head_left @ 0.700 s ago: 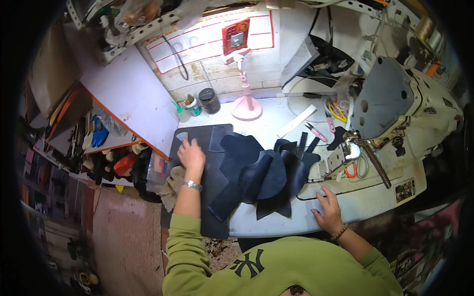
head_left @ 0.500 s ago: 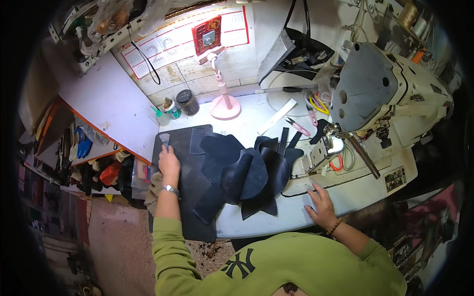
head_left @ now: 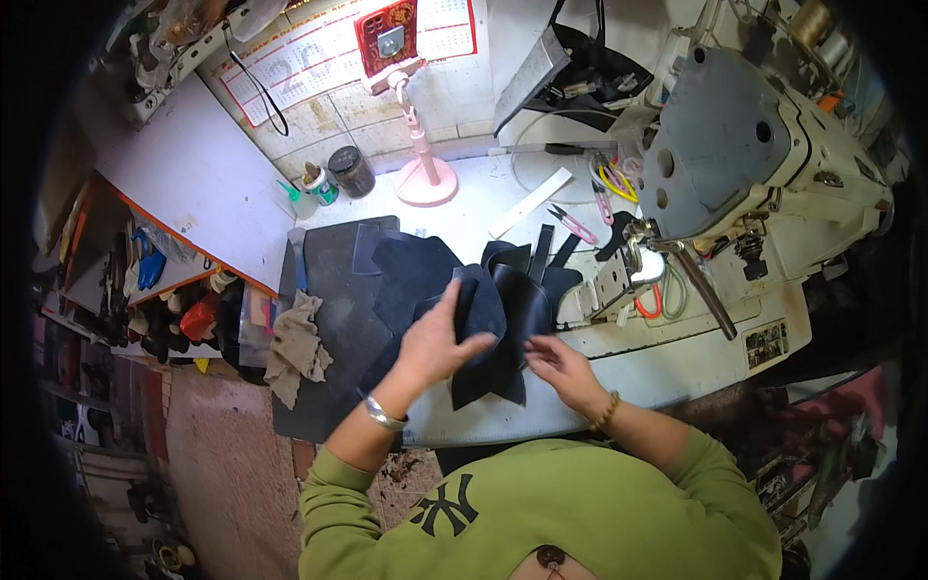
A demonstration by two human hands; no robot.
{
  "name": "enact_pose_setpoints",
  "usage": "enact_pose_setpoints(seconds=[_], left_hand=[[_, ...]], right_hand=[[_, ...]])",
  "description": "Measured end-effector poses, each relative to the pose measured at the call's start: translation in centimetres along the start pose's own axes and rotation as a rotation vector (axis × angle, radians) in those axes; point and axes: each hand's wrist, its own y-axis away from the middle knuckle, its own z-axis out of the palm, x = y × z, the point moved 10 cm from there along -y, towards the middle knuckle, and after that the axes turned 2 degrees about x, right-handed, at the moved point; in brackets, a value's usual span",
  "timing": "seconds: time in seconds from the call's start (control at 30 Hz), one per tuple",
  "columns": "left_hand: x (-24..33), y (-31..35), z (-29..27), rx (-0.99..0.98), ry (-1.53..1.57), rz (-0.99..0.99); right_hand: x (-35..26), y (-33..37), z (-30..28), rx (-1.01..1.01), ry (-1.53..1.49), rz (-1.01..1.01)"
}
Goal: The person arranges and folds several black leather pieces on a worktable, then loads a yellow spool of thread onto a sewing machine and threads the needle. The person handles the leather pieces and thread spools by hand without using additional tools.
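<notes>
Dark blue-black leather pieces (head_left: 411, 266) lie in a loose, overlapping pile on the bench, some curled up. Over the middle of the pile is my left hand (head_left: 435, 340), thumb and fingers apart, at a rolled leather piece (head_left: 476, 314). My right hand (head_left: 565, 375) is by the pile's right edge, fingers slightly bent and apart, close to a shiny black piece (head_left: 522, 304). Whether its fingertips touch the leather cannot be made out. At the left edge of the black cutting mat (head_left: 319, 266) rests a flat-bladed tool with a blue handle (head_left: 301, 275).
A sewing machine (head_left: 725, 155) takes up the right side. Pink thread snips (head_left: 575, 224), a white strip (head_left: 532, 203) and orange-handled scissors (head_left: 648, 302) lie beyond the pile. A pink phone stand (head_left: 425, 182), jars (head_left: 350, 172) and a grey rag (head_left: 298, 350) stand or lie around.
My left hand has let go of the flat-bladed tool at the mat's left edge and moved right, over the leather. My right hand has moved left to the pile.
</notes>
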Motion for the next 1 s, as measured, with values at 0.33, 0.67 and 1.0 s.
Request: enact_pose_setpoints(seconds=[0.33, 0.67, 1.0], left_hand=[[11.5, 8.3, 2.8, 0.282, -0.171, 0.531], [5.1, 9.8, -1.0, 0.425, -0.203, 0.289], [-8.0, 9.6, -4.4, 0.260, -0.365, -0.343]], right_hand=[[-1.2, 1.2, 2.0, -0.086, -0.483, 0.371], [1.3, 4.6, -3.9, 0.225, -0.510, 0.218], [3.8, 6.1, -6.9, 0.295, -0.394, 0.262]])
